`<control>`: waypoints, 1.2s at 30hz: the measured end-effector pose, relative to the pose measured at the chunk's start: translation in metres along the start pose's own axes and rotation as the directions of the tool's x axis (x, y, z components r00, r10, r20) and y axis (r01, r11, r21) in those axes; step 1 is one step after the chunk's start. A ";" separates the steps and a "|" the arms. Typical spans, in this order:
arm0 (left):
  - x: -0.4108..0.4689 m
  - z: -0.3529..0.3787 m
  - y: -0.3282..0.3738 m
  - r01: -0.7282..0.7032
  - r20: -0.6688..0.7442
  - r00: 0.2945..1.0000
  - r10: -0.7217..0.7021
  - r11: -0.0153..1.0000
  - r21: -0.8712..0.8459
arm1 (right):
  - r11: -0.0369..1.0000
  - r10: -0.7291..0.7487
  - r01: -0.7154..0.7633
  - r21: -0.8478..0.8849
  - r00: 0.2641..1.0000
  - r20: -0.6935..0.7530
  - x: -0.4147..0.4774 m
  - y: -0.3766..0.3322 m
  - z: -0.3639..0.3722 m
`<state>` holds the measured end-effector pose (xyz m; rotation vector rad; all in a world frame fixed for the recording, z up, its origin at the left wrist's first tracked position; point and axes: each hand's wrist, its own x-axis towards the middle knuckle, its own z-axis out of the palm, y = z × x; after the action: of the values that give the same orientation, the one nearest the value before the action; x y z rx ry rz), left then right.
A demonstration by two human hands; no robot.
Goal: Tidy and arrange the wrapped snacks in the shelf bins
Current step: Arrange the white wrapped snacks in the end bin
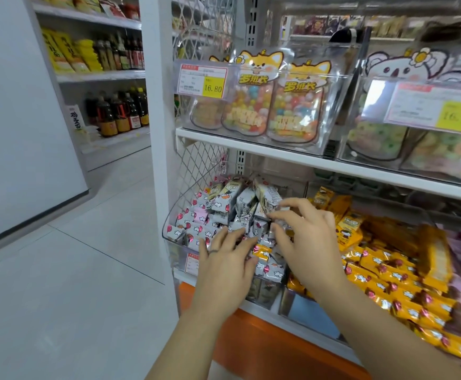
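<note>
Retail premises: a grocery or convenience shop. Right of the white shelf post [155,133], clear bins [343,78] carry printed price labels [203,80], one reading 16.80, in front of bagged sweets [247,105]. Below these, wrapped snacks [218,212] are heaped in bulk. Left of the post, further shelving holds rows of matching dark bottles [119,111] and yellow packets [67,53].

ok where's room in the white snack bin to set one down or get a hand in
Lowest: left side, between the bin's curved wall and the tall stack of white snacks. A hand can pass above that stack, under the white shelf. Crowded: the front, under left hand and right hand; yellow snacks heaped.
</note>
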<state>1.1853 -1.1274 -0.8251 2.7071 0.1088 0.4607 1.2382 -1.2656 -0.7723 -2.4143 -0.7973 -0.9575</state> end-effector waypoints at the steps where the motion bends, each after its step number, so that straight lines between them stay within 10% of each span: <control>1: 0.000 0.000 0.001 -0.002 0.001 1.000 0.002 1.000 0.001 | 1.000 -0.009 0.009 -0.008 1.000 0.015 -0.002 0.000 0.000; 13: -0.003 0.005 -0.001 -0.008 -0.019 1.000 0.008 1.000 0.007 | 0.870 0.102 0.146 -0.472 0.881 0.461 -0.003 -0.011 0.020; 25: -0.005 0.004 0.001 0.023 0.013 1.000 -0.024 0.999 0.046 | 0.994 0.105 -0.110 0.014 0.975 0.198 -0.006 -0.009 0.014; 36: -0.004 -0.004 0.017 0.081 -0.050 0.995 -0.081 0.997 0.000 | 0.853 0.224 -0.222 0.472 0.973 0.052 -0.021 -0.011 -0.027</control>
<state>1.1806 -1.1419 -0.8166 2.6827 0.2319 0.5048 1.2058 -1.2802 -0.7676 -2.0139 -0.6399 -0.5895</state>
